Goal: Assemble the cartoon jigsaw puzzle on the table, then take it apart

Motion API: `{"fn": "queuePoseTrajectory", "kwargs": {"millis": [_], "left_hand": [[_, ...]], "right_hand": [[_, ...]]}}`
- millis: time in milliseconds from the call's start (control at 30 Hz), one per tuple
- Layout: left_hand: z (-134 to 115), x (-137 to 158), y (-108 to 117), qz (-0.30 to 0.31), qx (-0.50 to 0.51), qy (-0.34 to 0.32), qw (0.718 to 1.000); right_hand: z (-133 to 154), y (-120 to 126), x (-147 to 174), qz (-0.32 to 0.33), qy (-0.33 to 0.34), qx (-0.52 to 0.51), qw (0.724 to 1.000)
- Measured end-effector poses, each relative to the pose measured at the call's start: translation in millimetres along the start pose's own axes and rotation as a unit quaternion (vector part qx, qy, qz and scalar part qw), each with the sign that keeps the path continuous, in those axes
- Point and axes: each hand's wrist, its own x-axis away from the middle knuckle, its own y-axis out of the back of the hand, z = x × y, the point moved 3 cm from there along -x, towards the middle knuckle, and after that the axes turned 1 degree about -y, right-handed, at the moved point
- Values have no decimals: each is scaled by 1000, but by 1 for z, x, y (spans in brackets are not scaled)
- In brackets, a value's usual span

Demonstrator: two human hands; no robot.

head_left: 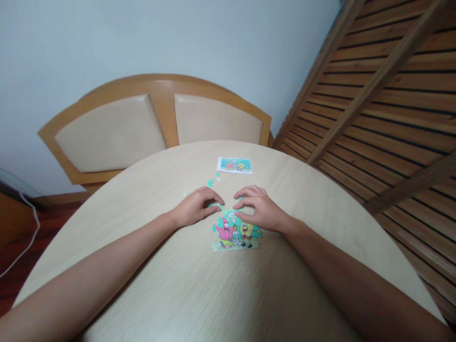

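A partly assembled jigsaw puzzle with cartoon figures, one pink, one pale and one yellow, lies flat on the table in front of me. Its upper edge is uneven and partly hidden by my fingers. My left hand rests at its upper left, thumb and fingers curved and apart. A few turquoise puzzle pieces show between those fingertips; whether they are touched I cannot make out. Over the upper right edge, my right hand has its fingers apart and its thumb by the pale figure. More turquoise shows behind its fingers.
Loose puzzle pieces lie beyond my left hand. Farther back is a picture card with similar figures. The round wooden table stands before a padded bench back. Wooden slats slope at the right; a white cable hangs left.
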Motion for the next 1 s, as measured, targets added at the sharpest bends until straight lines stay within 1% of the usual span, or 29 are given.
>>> {"fn": "queuePoseTrajectory", "kwargs": {"millis": [133, 267, 400, 533, 767, 900, 1000], "left_hand": [[2, 1, 0, -6, 69, 29, 997], [2, 3, 0, -4, 167, 69, 984], [0, 4, 0, -3, 222, 82, 972], [-2, 5, -1, -2, 240, 96, 966], [-3, 4, -4, -7, 245, 95, 965], [-6, 2, -6, -24, 239, 89, 967], [-11, 2, -7, -18, 222, 79, 972]], "right_hand": [[-1, -1, 1, -6, -14, -9, 1000], [-1, -1, 1, -6, -23, -10, 1000], [-1, -1, 1, -1, -23, -7, 1000], [-1, -2, 2, -4, -22, -8, 1000], [-1, -3, 1, -2, -21, -13, 1000], [-1, -2, 1, -4, -21, -14, 1000], [-1, -2, 1, -2, -24, -14, 1000]]}}
